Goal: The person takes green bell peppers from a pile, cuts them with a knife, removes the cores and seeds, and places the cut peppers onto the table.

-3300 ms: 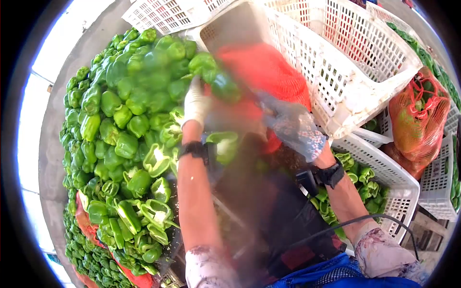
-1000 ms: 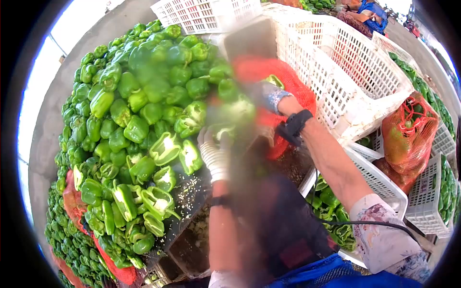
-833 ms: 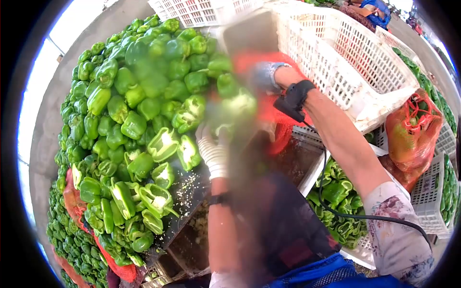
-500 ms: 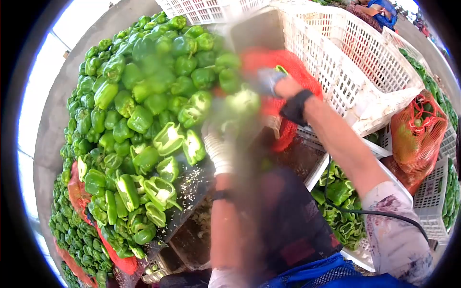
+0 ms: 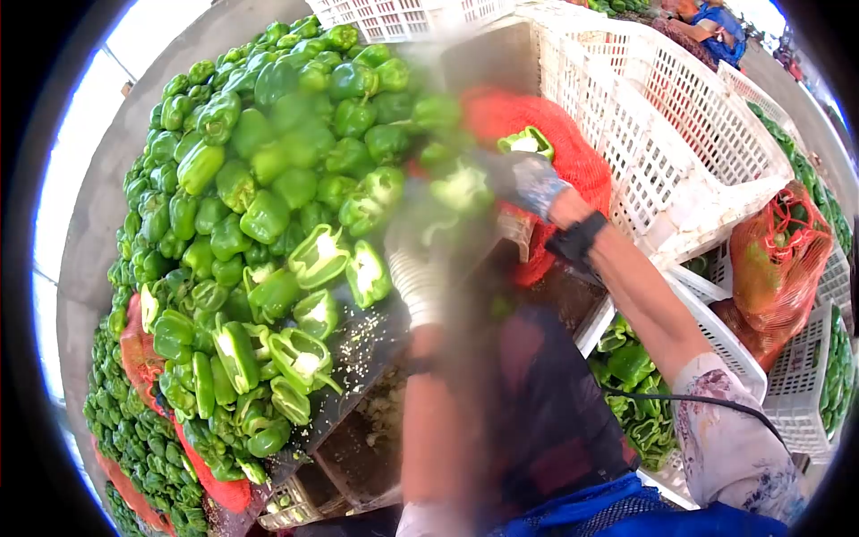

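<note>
My left hand, in a pale ribbed glove, reaches up beside the heap of green bell peppers. A blurred streak covers its fingers, so their grip is hidden. A cut bell pepper shows pale and smeared just beyond them. My right hand, in a grey-white glove with a black band at the wrist, is close by on the right, its fingertips lost in the same blur. Just above that hand, a bell pepper piece lies against the red mesh bag. Several cut-open peppers lie at the heap's near edge.
White plastic crates stand at the upper right. A filled orange net bag sits right of my forearm, above another crate. Cut green peppers fill a container below. Pale seeds dot the dark work surface. Another person is at the far right.
My right hand has come down and left toward my left hand, leaving the pepper piece by the red mesh bag in clearer view. The view has shifted slightly; the heap looks the same.
</note>
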Demonstrator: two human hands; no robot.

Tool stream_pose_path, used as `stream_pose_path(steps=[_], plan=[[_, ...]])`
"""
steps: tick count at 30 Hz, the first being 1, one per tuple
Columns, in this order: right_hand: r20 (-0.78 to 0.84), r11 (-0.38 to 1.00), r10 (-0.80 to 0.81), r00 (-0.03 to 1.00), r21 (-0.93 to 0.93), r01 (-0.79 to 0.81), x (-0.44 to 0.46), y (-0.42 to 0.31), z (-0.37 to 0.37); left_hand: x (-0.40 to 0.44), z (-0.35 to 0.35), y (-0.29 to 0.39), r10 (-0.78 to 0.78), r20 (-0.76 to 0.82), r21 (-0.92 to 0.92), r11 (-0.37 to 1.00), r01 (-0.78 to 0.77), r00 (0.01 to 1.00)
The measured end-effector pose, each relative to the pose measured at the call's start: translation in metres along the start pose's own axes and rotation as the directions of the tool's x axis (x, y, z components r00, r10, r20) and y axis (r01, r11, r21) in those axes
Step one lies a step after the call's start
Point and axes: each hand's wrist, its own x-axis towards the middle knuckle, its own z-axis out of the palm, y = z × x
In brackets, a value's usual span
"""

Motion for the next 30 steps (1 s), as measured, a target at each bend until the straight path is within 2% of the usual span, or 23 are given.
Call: stream_pose_path(steps=[3,6,7,8,11,12,15,18,20,21,22,25,26,28,29,30], plan=[[-0.070,0.998,0.035,0.997,0.056,-0.031,-0.017,-0.026,-0.040,0.000,-0.001,0.008,-0.018,-0.004,-0.011,1.000,0.018,1.000],[-0.031,0.994,0.108,0.994,0.018,-0.107,-0.001,-0.009,-0.039,-0.006,0.004,-0.002,-0.015,-0.052,0.022,1.000,0.016,0.999],[-0.064,0.995,0.096,0.993,-0.008,-0.097,0.008,-0.003,-0.038,-0.004,0.004,-0.001,0.020,-0.092,0.050,0.999,-0.015,0.996],[-0.099,0.996,0.085,0.991,-0.032,-0.088,0.020,0.002,-0.036,-0.003,0.002,0.000,0.009,-0.048,0.056,0.998,-0.007,0.999],[-0.213,0.994,0.042,0.976,-0.086,-0.061,0.050,0.021,-0.025,-0.003,0.001,0.006,-0.063,-0.048,-0.004,0.998,0.063,0.997],[-0.250,0.994,0.028,0.968,-0.098,-0.054,0.058,0.028,-0.018,-0.004,0.004,0.001,-0.055,-0.078,0.041,0.997,0.059,0.995],[-0.049,0.999,-0.010,0.999,-0.040,0.008,0.083,0.046,-0.007,-0.003,0.003,-0.009,-0.006,-0.031,0.096,0.995,0.009,0.999],[-0.046,0.999,-0.038,0.998,-0.026,0.036,0.042,0.009,-0.047,0.000,0.001,-0.012,0.034,-0.027,0.112,0.993,-0.031,0.999],[0.184,0.965,0.098,0.978,0.222,-0.139,0.011,-0.011,-0.088,-0.003,0.002,-0.006,0.036,-0.042,0.136,0.990,-0.030,0.998],[0.302,0.916,0.139,0.943,0.324,-0.239,0.000,-0.015,-0.100,-0.004,0.001,0.004,-0.019,-0.054,0.017,1.000,0.020,0.998],[0.219,0.934,-0.020,0.976,0.354,-0.060,-0.010,-0.008,-0.099,-0.001,-0.001,0.005,-0.022,-0.017,0.024,0.999,0.022,1.000],[-0.084,0.961,0.030,0.996,0.276,-0.005,-0.033,-0.004,-0.086,-0.008,0.006,-0.007,-0.002,-0.104,0.084,0.996,0.011,0.995],[-0.157,0.934,0.123,0.980,0.351,-0.061,-0.037,-0.003,-0.082,-0.008,0.005,-0.006,0.000,-0.101,0.081,0.997,0.008,0.995],[-0.164,0.941,0.220,0.962,0.296,-0.165,-0.041,-0.006,-0.086,-0.009,0.003,0.004,-0.023,-0.093,0.092,0.995,0.032,0.995],[-0.170,0.938,0.271,0.947,0.270,-0.220,-0.044,-0.008,-0.089,-0.010,0.005,0.004,0.019,-0.099,0.145,0.989,-0.004,0.995],[-0.069,0.880,0.350,0.934,0.365,-0.303,-0.049,-0.018,-0.105,-0.010,0.006,0.002,0.064,-0.107,0.198,0.979,-0.042,0.992]])
